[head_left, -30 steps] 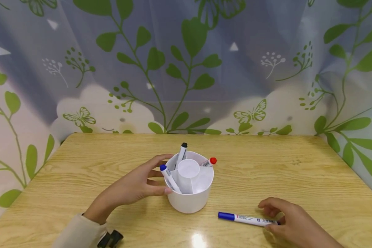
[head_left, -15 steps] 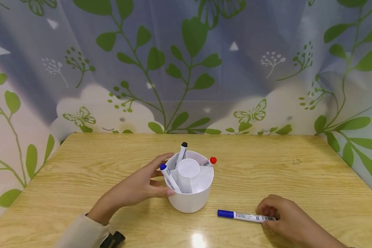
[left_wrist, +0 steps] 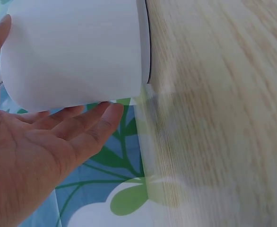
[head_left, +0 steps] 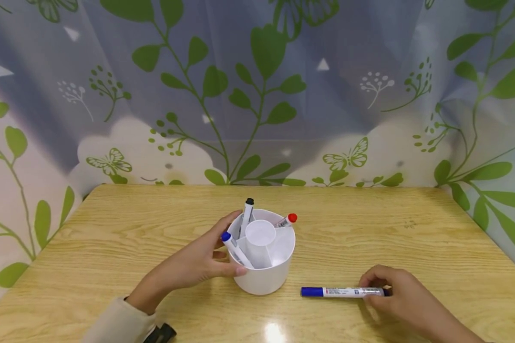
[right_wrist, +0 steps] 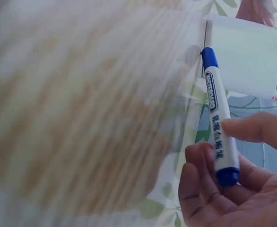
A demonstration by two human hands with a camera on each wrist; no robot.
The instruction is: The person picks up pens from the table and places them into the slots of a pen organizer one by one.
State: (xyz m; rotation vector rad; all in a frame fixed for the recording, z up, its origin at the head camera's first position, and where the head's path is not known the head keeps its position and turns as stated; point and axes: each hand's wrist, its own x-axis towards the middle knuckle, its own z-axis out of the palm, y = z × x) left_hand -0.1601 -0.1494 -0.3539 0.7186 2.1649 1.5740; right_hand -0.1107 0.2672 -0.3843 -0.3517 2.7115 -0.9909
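Observation:
A round white pen holder with divided compartments stands on the wooden table in the head view. My left hand holds its left side, thumb at the front rim and fingers behind; in the left wrist view the fingers lie along its wall. Inside lean a blue-capped marker, a black-tipped marker and a red-tipped marker, each in a separate compartment. To the right, my right hand pinches a blue whiteboard marker near its rear end, its cap pointing toward the holder.
The light wooden table reaches back to a blue and white curtain printed with green leaves. A dark strap piece sits at the left sleeve.
The right hand has closed on the blue whiteboard marker, which now lies level across the view. The holder has turned slightly, its markers shifting, while the left thumb has slid a little along the front rim.

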